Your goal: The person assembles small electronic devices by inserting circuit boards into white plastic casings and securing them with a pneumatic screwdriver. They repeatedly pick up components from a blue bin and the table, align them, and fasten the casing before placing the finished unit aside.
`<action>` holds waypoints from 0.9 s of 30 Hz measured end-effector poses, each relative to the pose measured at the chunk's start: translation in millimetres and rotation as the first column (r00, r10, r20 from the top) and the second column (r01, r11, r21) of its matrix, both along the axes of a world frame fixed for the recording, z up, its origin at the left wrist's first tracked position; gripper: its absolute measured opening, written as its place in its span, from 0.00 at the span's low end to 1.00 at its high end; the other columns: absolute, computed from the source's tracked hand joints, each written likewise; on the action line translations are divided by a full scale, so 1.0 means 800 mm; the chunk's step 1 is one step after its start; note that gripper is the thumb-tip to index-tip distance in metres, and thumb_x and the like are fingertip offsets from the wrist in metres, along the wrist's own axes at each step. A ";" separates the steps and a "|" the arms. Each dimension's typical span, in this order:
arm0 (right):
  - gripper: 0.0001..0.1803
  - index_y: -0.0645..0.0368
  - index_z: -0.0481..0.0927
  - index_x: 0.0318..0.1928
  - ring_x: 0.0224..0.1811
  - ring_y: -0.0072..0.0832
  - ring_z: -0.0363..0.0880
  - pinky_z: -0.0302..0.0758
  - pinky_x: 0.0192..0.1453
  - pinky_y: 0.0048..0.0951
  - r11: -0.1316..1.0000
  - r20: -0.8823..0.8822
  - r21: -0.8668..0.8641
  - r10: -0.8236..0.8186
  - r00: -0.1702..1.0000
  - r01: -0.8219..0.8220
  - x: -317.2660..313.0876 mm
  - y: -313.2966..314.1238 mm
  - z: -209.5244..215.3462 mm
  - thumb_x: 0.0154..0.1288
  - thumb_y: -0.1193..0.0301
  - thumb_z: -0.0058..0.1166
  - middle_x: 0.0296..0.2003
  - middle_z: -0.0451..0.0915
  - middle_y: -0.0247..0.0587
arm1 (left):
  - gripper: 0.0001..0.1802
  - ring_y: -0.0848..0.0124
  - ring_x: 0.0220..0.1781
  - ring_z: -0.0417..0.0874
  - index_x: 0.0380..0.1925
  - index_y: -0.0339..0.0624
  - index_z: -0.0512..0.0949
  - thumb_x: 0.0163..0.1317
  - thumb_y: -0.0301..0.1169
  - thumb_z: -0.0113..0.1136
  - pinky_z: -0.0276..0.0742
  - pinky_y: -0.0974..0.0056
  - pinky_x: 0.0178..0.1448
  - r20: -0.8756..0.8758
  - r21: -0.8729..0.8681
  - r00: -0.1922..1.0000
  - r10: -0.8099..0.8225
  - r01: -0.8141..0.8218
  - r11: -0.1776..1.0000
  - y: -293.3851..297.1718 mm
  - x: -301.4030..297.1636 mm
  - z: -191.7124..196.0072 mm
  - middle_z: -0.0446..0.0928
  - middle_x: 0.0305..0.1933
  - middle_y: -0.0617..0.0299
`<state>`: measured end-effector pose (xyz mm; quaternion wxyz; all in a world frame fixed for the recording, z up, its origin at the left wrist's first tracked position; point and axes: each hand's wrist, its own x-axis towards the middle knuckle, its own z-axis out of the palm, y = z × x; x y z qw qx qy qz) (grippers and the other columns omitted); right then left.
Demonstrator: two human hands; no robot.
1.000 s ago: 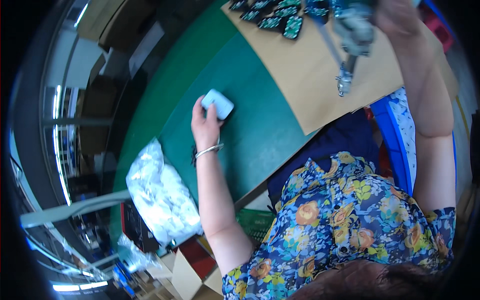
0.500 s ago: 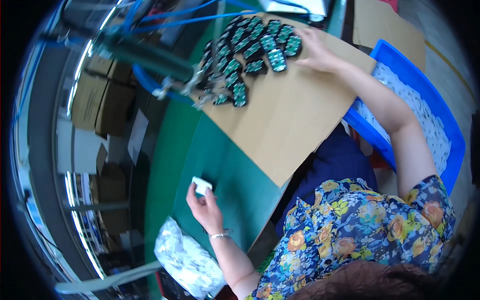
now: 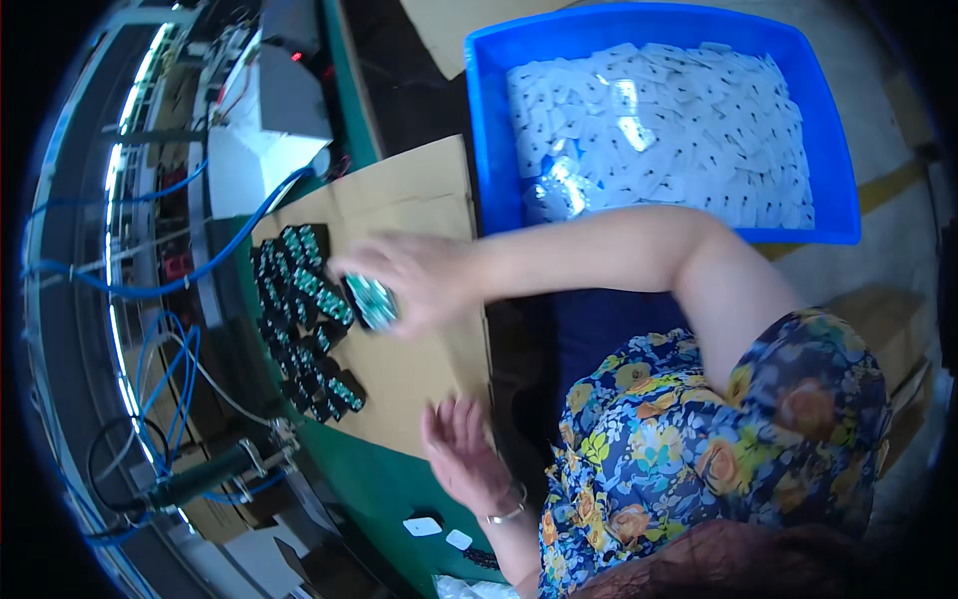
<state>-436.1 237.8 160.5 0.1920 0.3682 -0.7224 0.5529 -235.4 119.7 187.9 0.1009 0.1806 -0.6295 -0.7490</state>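
1. Far left, at nine o'clock, blue tubes [image 3: 190,280] loop off a metal frame; at eight o'clock a dark green cylinder [image 3: 205,477] reaches toward the green desk [image 3: 369,479].
2. Next, also at nine o'clock, a crowded group of black-and-green pieces [image 3: 299,280] lies on a brown cardboard sheet [image 3: 429,369]. These look like the share of the work set out on the sheet (I cannot count them safely, as they overlap).
3. Just left of centre, the right hand [image 3: 419,285] has its grip closed around one black-and-green piece [image 3: 371,301], at the group's three o'clock side. Blur hides whether that piece touches the cardboard.
4. Toward six o'clock, two white flat pieces [image 3: 422,526] lie apart on the desk, below the cardboard; I judge them loose parts not yet used, though the view does not settle it.
5. At six o'clock, the left hand [image 3: 464,454] is over the cardboard's lower edge, fingers spread, its grip released and nothing visible in it.
6. Between one and two o'clock, a blue bin [image 3: 838,180] holds a broad layer of white parts [image 3: 679,130]. With so many there, plenty seems left; how much is finished I cannot tell.
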 end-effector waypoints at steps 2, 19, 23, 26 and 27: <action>0.45 0.60 0.58 0.60 0.49 0.45 0.70 0.69 0.51 0.39 0.987 0.045 0.108 0.112 0.993 -0.116 0.080 0.052 0.007 0.38 0.65 0.63 0.47 0.68 0.50 | 0.25 0.61 0.52 0.74 0.56 0.39 0.64 0.68 0.45 0.38 0.68 0.54 0.59 0.042 0.495 0.968 -0.248 0.196 0.847 0.017 -0.027 -0.008 0.71 0.53 0.54; 0.38 0.57 0.63 0.58 0.59 0.42 0.64 0.60 0.61 0.42 0.004 0.030 0.978 -0.992 -0.121 0.206 0.139 0.437 -0.188 0.49 0.52 0.59 0.54 0.68 0.49 | 0.27 0.61 0.42 0.77 0.60 0.47 0.60 0.67 0.49 0.37 0.78 0.59 0.44 0.166 0.827 0.745 -0.646 0.252 0.502 0.051 -0.056 -0.048 0.70 0.50 0.50; 0.36 0.56 0.64 0.57 0.59 0.42 0.63 0.60 0.61 0.41 0.022 0.043 0.987 -0.991 -0.130 0.160 0.138 0.438 -0.195 0.50 0.53 0.59 0.54 0.68 0.49 | 0.27 0.61 0.42 0.78 0.60 0.47 0.60 0.67 0.50 0.37 0.79 0.60 0.43 0.178 0.778 0.778 -0.603 0.264 0.570 0.043 -0.050 -0.045 0.70 0.50 0.49; 0.33 0.55 0.65 0.56 0.59 0.43 0.63 0.60 0.61 0.42 0.033 0.056 0.975 -0.993 -0.101 0.219 0.141 0.450 -0.217 0.51 0.55 0.57 0.54 0.68 0.50 | 0.27 0.61 0.42 0.78 0.60 0.47 0.59 0.67 0.49 0.37 0.79 0.60 0.43 0.156 0.761 0.789 -0.594 0.288 0.581 0.035 -0.045 -0.050 0.70 0.50 0.50; 0.31 0.55 0.65 0.56 0.59 0.43 0.63 0.61 0.61 0.42 0.026 0.046 0.973 -0.995 -0.084 0.229 0.142 0.452 -0.226 0.53 0.57 0.56 0.54 0.68 0.50 | 0.27 0.61 0.42 0.78 0.60 0.47 0.59 0.67 0.49 0.37 0.79 0.60 0.44 0.156 0.757 0.784 -0.601 0.296 0.583 0.033 -0.043 -0.052 0.70 0.50 0.50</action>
